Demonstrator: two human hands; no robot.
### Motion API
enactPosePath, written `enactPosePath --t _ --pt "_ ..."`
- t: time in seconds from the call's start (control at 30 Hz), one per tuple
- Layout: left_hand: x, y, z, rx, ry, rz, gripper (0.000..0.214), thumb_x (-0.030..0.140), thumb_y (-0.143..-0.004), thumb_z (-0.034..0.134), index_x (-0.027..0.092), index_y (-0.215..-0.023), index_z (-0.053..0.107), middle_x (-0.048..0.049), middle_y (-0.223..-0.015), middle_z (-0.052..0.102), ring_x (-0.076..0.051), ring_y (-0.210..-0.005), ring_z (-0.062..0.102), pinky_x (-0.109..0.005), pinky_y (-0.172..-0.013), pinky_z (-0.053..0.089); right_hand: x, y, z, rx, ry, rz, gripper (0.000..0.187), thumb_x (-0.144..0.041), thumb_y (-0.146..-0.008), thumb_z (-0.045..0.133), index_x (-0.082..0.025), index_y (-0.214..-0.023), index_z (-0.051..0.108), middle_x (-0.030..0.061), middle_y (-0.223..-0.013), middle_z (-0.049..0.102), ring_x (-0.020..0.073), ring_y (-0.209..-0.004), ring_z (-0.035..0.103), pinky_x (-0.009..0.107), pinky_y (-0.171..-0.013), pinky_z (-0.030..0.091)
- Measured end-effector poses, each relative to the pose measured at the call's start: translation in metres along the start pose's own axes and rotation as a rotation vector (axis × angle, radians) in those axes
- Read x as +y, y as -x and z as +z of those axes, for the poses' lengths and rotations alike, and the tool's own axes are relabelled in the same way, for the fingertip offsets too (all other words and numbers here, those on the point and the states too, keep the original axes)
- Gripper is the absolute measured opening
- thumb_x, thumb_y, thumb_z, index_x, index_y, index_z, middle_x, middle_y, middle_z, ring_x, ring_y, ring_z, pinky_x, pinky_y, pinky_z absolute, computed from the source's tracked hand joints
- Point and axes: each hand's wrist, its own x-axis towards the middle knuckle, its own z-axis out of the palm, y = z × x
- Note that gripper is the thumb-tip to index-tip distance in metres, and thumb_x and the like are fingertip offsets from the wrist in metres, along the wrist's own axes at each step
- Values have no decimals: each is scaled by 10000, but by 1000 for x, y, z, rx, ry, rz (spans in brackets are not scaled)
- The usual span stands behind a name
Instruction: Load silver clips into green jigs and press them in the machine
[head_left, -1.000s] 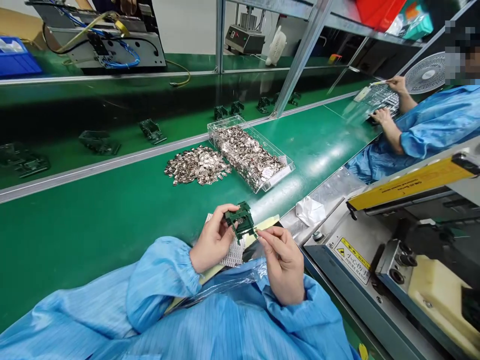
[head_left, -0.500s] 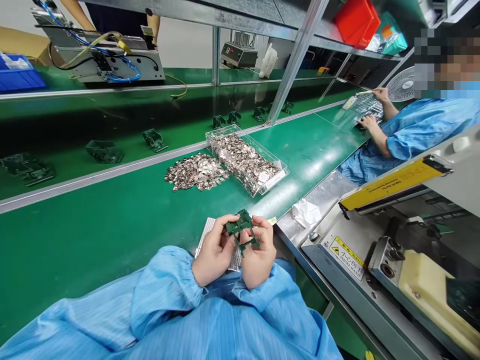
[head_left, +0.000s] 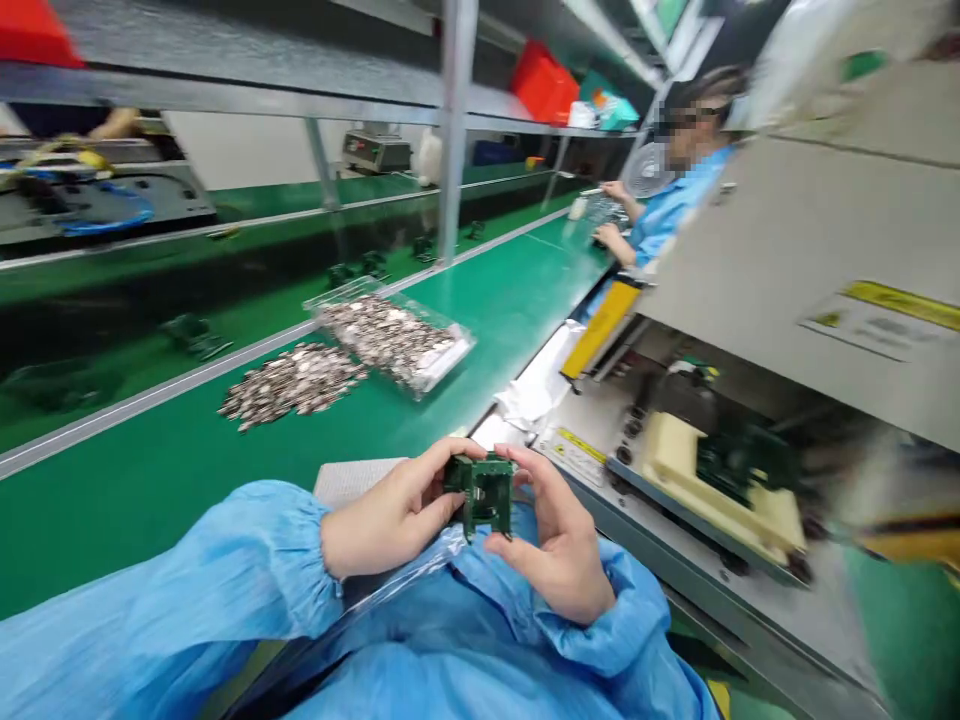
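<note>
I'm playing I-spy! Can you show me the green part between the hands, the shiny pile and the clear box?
Green part [head_left: 486, 467]: head view, on its top edge.
Shiny pile [head_left: 294, 384]: head view, on the heap's middle.
Clear box [head_left: 445, 367]: head view, on its near end wall.

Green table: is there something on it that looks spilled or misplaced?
Possibly the loose heap of small shiny pieces, on the green table beside the clear box. It looks odd because similar pieces lie inside the box; perhaps deliberate.
</note>
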Motion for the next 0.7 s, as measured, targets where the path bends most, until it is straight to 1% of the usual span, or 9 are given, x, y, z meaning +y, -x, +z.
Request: enactPosePath --t 0.1,0.17,0.23,0.3,0.4,0.47,0.53,0.63,0.7 --pt "14 -66 24 -294 34 119 584 259 -866 597 249 -1407 380 -121 -1192 649 -245 -1063 653 -357 -814 568 -18 40 -65 279 120 -8 621 -479 -750 770 -287 -1293 538 113 -1256 611 318 -1162 583 508 -968 499" --pt "22 -115 54 -306 -59 239 598 302 -837 643 223 -1384 414 -146 -1299 595 -270 -1192 589 -410 -927 533 -27 71 -110 673 237 -26 611 -445 -720 800 -284 -1258 559 108 -1251 607 329 -1168 579 537 -987 480" --pt "30 -158 93 -236 -198 378 641 363 -777 711 185 -1341 465 -170 -1391 520 -304 -1302 490 -469 -1065 429 -31 98 -150 1101 336 -81 590 -412 -716 797 -289 -1242 558 114 -1309 561 346 -1233 526 576 -1041 418" --pt "37 -192 132 -234 -285 450 762 407 -710 767 130 -1349 457 -204 -1416 484 -338 -1335 441 -499 -1121 358 -30 114 -183 1263 394 -32 597 -384 -675 820 -275 -1205 568 144 -1329 536 356 -1270 486 571 -1079 374" --pt "47 -220 168 -259 -274 397 737 397 -704 772 88 -1313 495 -215 -1314 563 -345 -1234 530 -499 -1056 431 -23 113 -213 1189 430 93 636 -392 -597 856 -210 -1141 582 164 -1210 597 357 -1221 525 580 -1087 352" --pt "50 -220 167 -211 -157 341 666 376 -705 770 111 -1270 539 -182 -1228 617 -309 -1127 596 -465 -982 497 -19 99 -221 1055 440 151 643 -428 -596 847 -190 -1130 579 136 -1121 635 330 -1149 578 572 -1051 396" --pt "46 -206 144 -167 -13 295 692 352 -668 797 135 -1273 541 -158 -1205 627 -272 -1070 620 -427 -936 533 -17 78 -224 900 461 199 629 -448 -609 836 -198 -1127 584 116 -1081 657 296 -1081 617 522 -1000 461" --pt "28 -167 84 -180 41 190 743 305 -626 821 156 -1294 532 -152 -1236 608 -245 -1057 633 -403 -923 547 -14 44 -226 648 526 268 598 -460 -627 831 -207 -1122 610 104 -1079 674 271 -1027 640 476 -963 495" --pt "11 -137 42 -201 -24 105 650 279 -626 816 187 -1227 587 -132 -1221 620 -237 -1048 649 -397 -910 552 -11 29 -230 520 566 305 596 -474 -628 832 -204 -1117 624 103 -1079 681 277 -1028 640 481 -967 490"
